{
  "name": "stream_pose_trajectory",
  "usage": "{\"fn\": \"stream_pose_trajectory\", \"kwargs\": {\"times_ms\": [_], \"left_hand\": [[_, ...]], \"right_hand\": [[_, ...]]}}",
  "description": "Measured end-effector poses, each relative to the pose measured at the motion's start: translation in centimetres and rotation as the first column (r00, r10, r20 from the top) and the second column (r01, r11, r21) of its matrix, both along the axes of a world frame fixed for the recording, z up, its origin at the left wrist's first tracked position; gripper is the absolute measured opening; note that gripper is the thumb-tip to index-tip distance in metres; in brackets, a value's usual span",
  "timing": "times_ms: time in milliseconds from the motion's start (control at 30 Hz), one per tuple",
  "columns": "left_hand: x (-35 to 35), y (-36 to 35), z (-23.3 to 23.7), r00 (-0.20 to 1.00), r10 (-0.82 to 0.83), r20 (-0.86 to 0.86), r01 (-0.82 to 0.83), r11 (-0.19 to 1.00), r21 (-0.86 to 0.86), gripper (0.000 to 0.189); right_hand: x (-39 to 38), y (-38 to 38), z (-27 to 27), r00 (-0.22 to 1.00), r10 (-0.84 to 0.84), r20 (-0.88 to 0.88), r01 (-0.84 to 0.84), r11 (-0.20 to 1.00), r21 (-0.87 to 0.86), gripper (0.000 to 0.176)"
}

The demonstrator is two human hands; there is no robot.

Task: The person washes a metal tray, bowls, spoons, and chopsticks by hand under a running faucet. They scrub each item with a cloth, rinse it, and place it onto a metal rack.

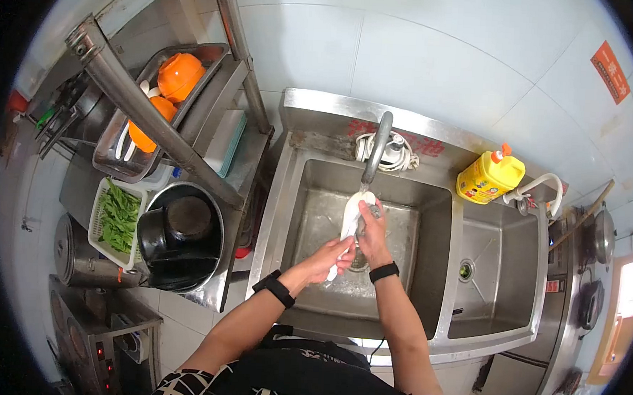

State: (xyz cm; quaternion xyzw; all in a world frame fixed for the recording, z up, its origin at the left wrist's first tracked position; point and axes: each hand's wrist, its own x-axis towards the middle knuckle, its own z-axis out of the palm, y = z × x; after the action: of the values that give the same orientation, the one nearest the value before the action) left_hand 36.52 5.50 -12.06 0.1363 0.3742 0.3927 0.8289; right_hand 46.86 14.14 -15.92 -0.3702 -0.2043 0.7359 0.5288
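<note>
Over the large sink basin (427,275), both my hands are closed on a long white spoon (350,217) whose rounded head points up to the faucet (378,147). My left hand (331,261) wraps the lower handle, and the handle's end sticks out below the fingers. Higher up, my right hand (373,236) grips near the spoon's head, with the fingers curled beside it. A greyish glint shows at the right fingertips; I cannot tell whether it is water or a scrubber. The faucet's mouth is right above the spoon's head.
A yellow detergent bottle (491,176) stands behind the smaller basin (495,271). White coiled hose (397,157) lies behind the faucet. On the left rack are orange bowls (181,76) in a metal tray, a basket of greens (118,219) and a pot of black pans (178,237).
</note>
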Motion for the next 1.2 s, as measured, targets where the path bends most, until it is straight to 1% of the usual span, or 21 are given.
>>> {"fn": "stream_pose_trajectory", "kwargs": {"times_ms": [33,100,233,267,300,333,367,400,433,467,500,567,600,633,667,700,767,933,1033,1100,1200], "left_hand": [[-0.2,0.3,-0.1,1.0,-0.001,0.013,0.001,1.0,0.006,0.027],[-0.6,0.7,-0.4,0.999,-0.016,0.034,0.015,1.0,0.022,0.027],[-0.9,-0.4,-2.1,0.985,-0.093,0.144,0.087,0.995,0.042,0.025],[-0.1,-0.8,-1.1,0.998,-0.015,-0.068,0.011,0.998,-0.064,0.023],[0.0,-1.1,-1.1,1.0,-0.014,0.012,0.014,1.0,0.027,0.023],[-0.1,-1.2,-3.8,1.0,-0.002,0.011,0.001,0.993,0.119,0.022],[0.2,-1.3,-3.9,0.963,0.045,-0.267,-0.012,0.992,0.125,0.02],[1.3,-1.3,-3.0,0.826,0.171,-0.537,-0.101,0.982,0.159,0.018],[0.9,-0.9,-3.8,0.792,0.174,-0.585,-0.01,0.962,0.272,0.016],[0.5,-0.9,-4.1,0.769,0.188,-0.611,0.012,0.951,0.309,0.016],[0.7,-0.5,-4.1,0.734,0.215,-0.644,0.024,0.94,0.341,0.017],[1.4,0.1,-3.8,0.716,0.22,-0.662,-0.006,0.951,0.31,0.018],[1.3,0.1,-3.6,0.692,0.234,-0.683,-0.059,0.961,0.27,0.02],[1.2,-0.2,-3.4,0.688,0.241,-0.685,-0.061,0.959,0.276,0.02],[0.9,-0.8,-3.3,0.771,0.136,-0.622,0.002,0.976,0.216,0.022],[0.7,-1.2,-3.1,0.838,0.029,-0.544,0.073,0.984,0.165,0.023],[0.2,-1.8,-2.9,0.898,-0.014,-0.44,0.054,0.996,0.078,0.026],[0.1,-1.6,-2.8,0.958,0.071,-0.278,-0.061,0.997,0.046,0.029],[0.5,-1.7,-3.0,0.966,0.021,-0.258,-0.021,1.0,0.006,0.03],[1.4,-1.8,-1.9,0.957,-0.042,-0.285,0.056,0.998,0.041,0.03],[1.3,-1.7,-2.1,0.957,-0.087,-0.276,0.118,0.988,0.097,0.031]], "right_hand": [[-0.4,-0.5,0.0,1.0,0.001,0.0,-0.001,1.0,0.001,0.036],[-0.9,-1.4,0.2,0.912,0.406,0.056,-0.378,0.887,-0.264,0.035],[-0.5,-0.4,1.1,0.989,0.132,0.065,-0.132,0.991,0.0,0.035],[0.0,0.0,0.9,0.988,0.15,0.035,-0.152,0.986,0.065,0.043],[-0.5,1.2,-2.4,0.97,-0.014,0.241,0.016,1.0,-0.006,0.049],[0.1,0.5,0.8,0.835,-0.019,0.549,-0.019,0.998,0.064,0.043],[0.3,0.3,1.2,0.761,-0.195,0.619,0.095,0.977,0.19,0.05],[0.6,1.0,-2.1,0.849,-0.167,0.501,0.12,0.985,0.124,0.054],[0.1,1.6,-4.7,0.713,-0.396,0.579,0.176,0.9,0.399,0.055],[-0.1,0.3,-1.4,0.92,-0.191,0.344,0.151,0.979,0.138,0.052],[-0.7,0.0,-3.4,0.828,-0.313,0.465,0.166,0.93,0.329,0.051],[-1.7,-1.7,-2.9,0.774,-0.334,0.538,0.209,0.937,0.281,0.045],[-1.8,-1.8,-3.2,0.86,-0.071,0.505,0.017,0.994,0.109,0.042],[-1.7,-1.7,-4.6,0.882,0.197,0.428,-0.196,0.979,-0.049,0.04],[-1.6,-0.9,-5.9,0.909,0.061,0.413,-0.07,0.997,0.007,0.032],[-1.3,-0.2,-5.6,0.909,0.063,0.413,-0.075,0.997,0.013,0.032],[0.6,1.1,-3.8,0.892,-0.277,0.357,0.267,0.96,0.078,0.026],[1.2,-0.1,-1.4,0.866,-0.264,0.425,0.27,0.962,0.049,0.018],[1.3,0.3,-0.8,0.901,-0.276,0.336,0.242,0.96,0.14,0.019],[2.1,1.0,-0.8,0.913,0.055,0.404,-0.133,0.977,0.166,0.02],[2.5,2.8,-1.3,0.877,0.091,0.472,-0.228,0.943,0.241,0.021]]}}
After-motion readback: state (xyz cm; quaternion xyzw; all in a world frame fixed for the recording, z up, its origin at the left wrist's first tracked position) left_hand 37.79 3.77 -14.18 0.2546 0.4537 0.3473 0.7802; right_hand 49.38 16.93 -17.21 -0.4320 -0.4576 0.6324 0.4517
